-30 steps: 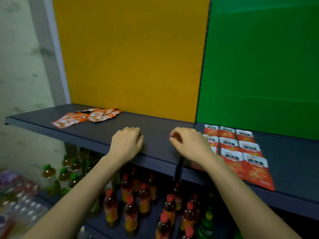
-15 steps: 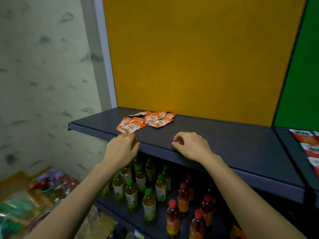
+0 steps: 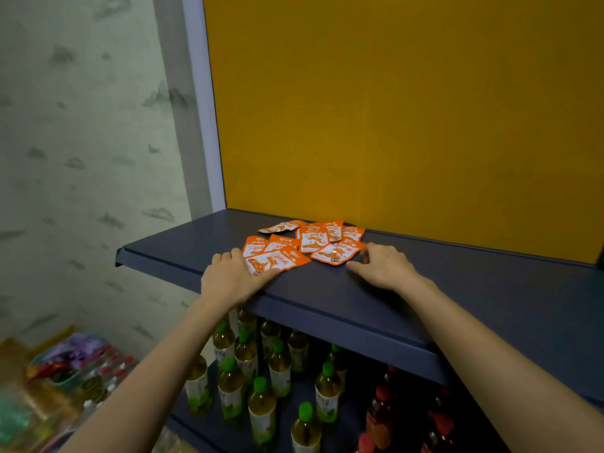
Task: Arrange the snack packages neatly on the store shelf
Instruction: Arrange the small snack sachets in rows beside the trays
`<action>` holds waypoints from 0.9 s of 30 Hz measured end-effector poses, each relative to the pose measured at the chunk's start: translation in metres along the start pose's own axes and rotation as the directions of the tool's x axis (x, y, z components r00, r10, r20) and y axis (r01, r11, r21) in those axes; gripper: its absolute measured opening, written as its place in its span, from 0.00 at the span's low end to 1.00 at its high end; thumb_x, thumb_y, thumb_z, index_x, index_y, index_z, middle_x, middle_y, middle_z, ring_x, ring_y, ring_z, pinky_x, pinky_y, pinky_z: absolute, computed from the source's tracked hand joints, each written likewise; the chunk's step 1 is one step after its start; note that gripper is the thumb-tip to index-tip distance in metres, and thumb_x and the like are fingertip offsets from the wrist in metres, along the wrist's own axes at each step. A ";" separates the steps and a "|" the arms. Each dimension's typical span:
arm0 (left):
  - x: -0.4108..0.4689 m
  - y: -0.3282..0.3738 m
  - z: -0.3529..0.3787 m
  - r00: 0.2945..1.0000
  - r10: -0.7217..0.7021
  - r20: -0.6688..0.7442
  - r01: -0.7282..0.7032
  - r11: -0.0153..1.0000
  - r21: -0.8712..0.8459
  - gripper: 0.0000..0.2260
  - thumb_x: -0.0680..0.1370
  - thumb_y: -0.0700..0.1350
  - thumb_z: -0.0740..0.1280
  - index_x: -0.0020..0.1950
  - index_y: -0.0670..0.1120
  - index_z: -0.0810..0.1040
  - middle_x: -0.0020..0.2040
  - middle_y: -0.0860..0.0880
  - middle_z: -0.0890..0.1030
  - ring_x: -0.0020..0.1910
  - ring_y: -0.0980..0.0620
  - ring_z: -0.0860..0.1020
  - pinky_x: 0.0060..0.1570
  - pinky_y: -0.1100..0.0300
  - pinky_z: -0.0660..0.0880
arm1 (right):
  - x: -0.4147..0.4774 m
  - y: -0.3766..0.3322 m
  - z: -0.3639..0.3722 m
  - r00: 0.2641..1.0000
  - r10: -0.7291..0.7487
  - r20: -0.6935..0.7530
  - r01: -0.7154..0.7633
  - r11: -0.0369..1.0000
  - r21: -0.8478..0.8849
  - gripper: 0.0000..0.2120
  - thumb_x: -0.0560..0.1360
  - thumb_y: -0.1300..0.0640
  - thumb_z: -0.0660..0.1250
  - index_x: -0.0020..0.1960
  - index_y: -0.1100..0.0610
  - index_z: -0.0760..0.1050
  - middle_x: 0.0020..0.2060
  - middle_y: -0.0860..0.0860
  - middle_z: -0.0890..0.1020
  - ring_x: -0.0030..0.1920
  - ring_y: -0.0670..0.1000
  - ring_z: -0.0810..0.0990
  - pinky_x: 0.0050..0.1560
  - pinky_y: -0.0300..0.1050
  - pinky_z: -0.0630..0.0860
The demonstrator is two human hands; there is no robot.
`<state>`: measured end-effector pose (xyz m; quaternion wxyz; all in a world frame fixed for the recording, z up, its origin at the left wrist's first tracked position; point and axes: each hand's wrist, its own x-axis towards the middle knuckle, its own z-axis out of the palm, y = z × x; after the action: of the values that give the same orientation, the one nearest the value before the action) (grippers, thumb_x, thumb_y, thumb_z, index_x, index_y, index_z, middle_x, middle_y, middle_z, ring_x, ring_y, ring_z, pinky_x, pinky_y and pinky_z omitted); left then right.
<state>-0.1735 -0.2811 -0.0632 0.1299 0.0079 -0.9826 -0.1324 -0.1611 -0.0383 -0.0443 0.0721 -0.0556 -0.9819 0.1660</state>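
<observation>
On the dark shelf (image 3: 327, 299), up against the yellow back panel (image 3: 392, 125), orange snack packets (image 3: 313, 241) lie in a loose overlapping pile. Left hand (image 3: 233, 279) lies flat at the pile's left edge, fingers relaxed and resting on the corner of the nearest packet (image 3: 277, 260). Right hand (image 3: 385, 268) sits just right of the pile, fingers loosely curled and holding nothing; can't tell if the tips touch the right front packet (image 3: 338, 253). Green-capped bottles (image 3: 261, 384) and red-capped bottles (image 3: 382, 393) stand on the shelf below.

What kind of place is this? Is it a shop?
Probably a small shop: a dark display shelf holds orange snack packets, and rows of green-capped drink bottles stand below it.
</observation>
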 end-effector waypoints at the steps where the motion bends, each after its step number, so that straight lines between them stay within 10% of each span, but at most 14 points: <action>1: 0.014 0.000 0.002 0.999 -0.016 0.029 0.016 1.000 0.011 0.39 0.70 0.71 0.59 0.65 0.40 0.68 0.67 0.40 0.71 0.66 0.41 0.68 0.61 0.48 0.68 | 0.011 0.000 0.000 1.000 0.015 0.013 -0.015 1.000 -0.005 0.22 0.75 0.40 0.60 0.60 0.56 0.72 0.60 0.55 0.77 0.60 0.58 0.75 0.54 0.48 0.72; 13: 0.102 0.012 0.006 0.941 0.040 0.337 0.025 0.982 -0.186 0.48 0.66 0.65 0.71 0.75 0.43 0.52 0.73 0.40 0.62 0.71 0.42 0.64 0.69 0.46 0.66 | 0.083 -0.010 0.008 0.979 0.199 0.053 -0.199 0.980 -0.016 0.43 0.65 0.28 0.64 0.69 0.57 0.64 0.67 0.55 0.72 0.65 0.56 0.72 0.60 0.51 0.72; 19: 0.130 0.008 0.008 0.881 0.097 0.463 0.111 0.910 -0.400 0.46 0.63 0.57 0.77 0.73 0.46 0.56 0.66 0.43 0.73 0.57 0.46 0.78 0.57 0.49 0.77 | 0.092 -0.018 0.016 0.959 0.282 -0.001 -0.282 0.958 -0.060 0.47 0.63 0.30 0.68 0.70 0.58 0.60 0.68 0.55 0.71 0.65 0.57 0.73 0.60 0.54 0.74; 27: 0.157 -0.002 0.007 0.780 0.266 0.566 0.188 0.764 -0.617 0.15 0.69 0.45 0.75 0.49 0.48 0.71 0.40 0.48 0.82 0.30 0.55 0.82 0.29 0.61 0.78 | 0.093 -0.013 0.011 0.910 0.413 0.037 -0.414 0.905 0.099 0.37 0.67 0.41 0.73 0.67 0.59 0.65 0.65 0.55 0.74 0.63 0.55 0.75 0.60 0.49 0.73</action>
<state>-0.3271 -0.2893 -0.0303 -0.2053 -0.1030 -0.8615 -0.4528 -0.2555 -0.0417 -0.0387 0.0308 -0.2573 -0.9382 0.2293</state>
